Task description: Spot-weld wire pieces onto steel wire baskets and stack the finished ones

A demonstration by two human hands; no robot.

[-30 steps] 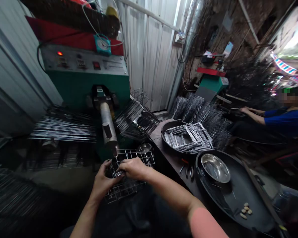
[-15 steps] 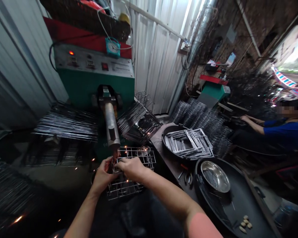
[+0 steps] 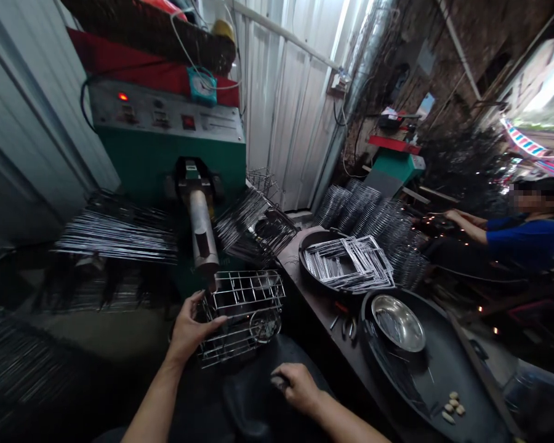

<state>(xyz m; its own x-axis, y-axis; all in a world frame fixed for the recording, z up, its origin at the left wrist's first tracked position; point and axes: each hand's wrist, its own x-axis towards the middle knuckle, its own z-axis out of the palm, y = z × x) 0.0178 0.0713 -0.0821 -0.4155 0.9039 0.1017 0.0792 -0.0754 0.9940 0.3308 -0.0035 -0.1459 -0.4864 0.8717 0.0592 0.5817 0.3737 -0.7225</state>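
My left hand (image 3: 189, 329) grips the left end of a wire basket (image 3: 240, 289), thumb lying over its wires and fingers on the far side. The basket's left end sits right under the electrode tip of a spot welder's arm (image 3: 203, 240). Over my dark-clothed lap, apart from the basket, my right hand (image 3: 300, 389) is closed. Something small and greyish shows at its fingertips, too unclear to name. Through the basket's wires a round metal piece (image 3: 264, 326) is visible.
Bent wire frames fill a black pan (image 3: 305, 271) at the right. A steel bowl (image 3: 399, 324) stands in a larger black tray (image 3: 443, 357); pliers (image 3: 351, 326) lie beside it. Wire stacks (image 3: 115, 237) flank the green welder (image 3: 166, 147). Farther right, a person (image 3: 521, 240) sits working.
My right hand has left the basket and drawn back toward me, down and right. The sparks at the welder tip are nearly gone; sparks now show near the other person's hands.
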